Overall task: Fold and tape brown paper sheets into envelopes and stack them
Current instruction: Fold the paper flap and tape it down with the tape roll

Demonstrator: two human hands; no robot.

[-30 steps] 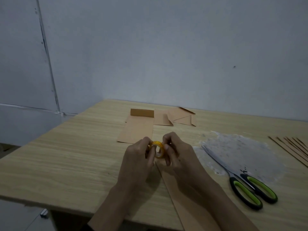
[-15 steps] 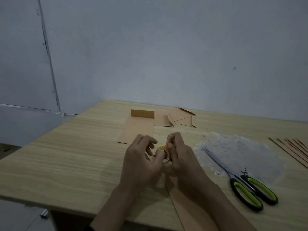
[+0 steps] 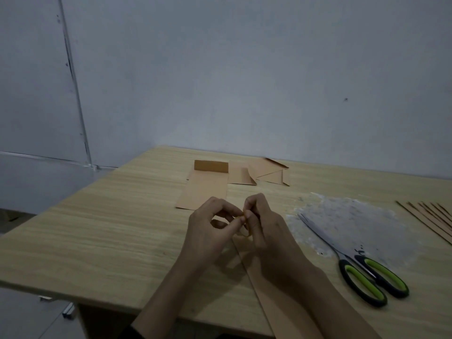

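Observation:
Both hands meet over the middle of the wooden table (image 3: 105,231). My right hand (image 3: 266,223) grips a small yellow tape roll (image 3: 244,232), mostly hidden by the fingers. My left hand (image 3: 210,223) pinches at the roll's top edge with thumb and forefinger. Under my forearms lies a long brown paper sheet (image 3: 266,297), running toward the near edge. Farther back rests a folded brown envelope (image 3: 205,189) with its flap standing up. Beside it lie more folded brown pieces (image 3: 266,173).
Green-handled scissors (image 3: 362,272) lie to the right on a crinkled clear plastic sheet (image 3: 367,221). Several brown paper strips (image 3: 433,218) fan out at the far right edge. A grey wall stands close behind the table.
The roll has turned in my hands and dropped slightly. My left fingers moved from around the roll to a pinch at its top edge.

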